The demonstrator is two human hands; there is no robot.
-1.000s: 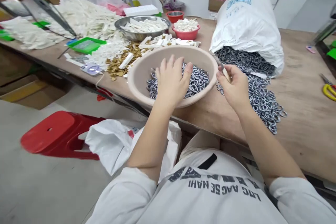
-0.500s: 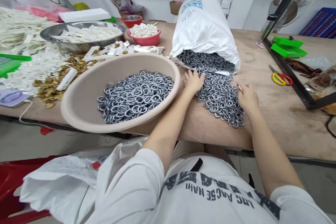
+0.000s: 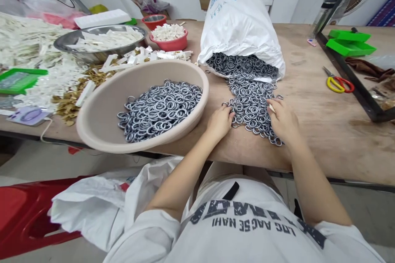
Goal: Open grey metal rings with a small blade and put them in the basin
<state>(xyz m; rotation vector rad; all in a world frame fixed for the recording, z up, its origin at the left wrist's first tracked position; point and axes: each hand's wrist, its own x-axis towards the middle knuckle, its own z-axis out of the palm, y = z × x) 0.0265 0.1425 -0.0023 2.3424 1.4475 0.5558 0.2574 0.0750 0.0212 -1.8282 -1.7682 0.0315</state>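
Grey metal rings (image 3: 251,104) spill from the mouth of a white woven sack (image 3: 239,20) onto the wooden table. My left hand (image 3: 219,123) rests at the left edge of this pile, its slightly bent fingers apart and touching rings. On the pile's right side, my right hand (image 3: 284,121) has its thumb and forefinger closed around a small pale piece, too small to name; its other fingers are curled and partly hidden. To the left, a large beige basin (image 3: 95,131) holds many more of the same rings.
Behind the basin stand a steel bowl (image 3: 64,51) of white strips and a red bowl (image 3: 173,45) of white pieces. White and brown parts are heaped at left. Scissors (image 3: 339,84), green trays (image 3: 350,45) and a black metal frame (image 3: 348,82) are at right.
My left hand has come back from near the sack's mouth to the pile's lower left edge. My right hand has shifted inward against the rings. The pile between them looks narrower.
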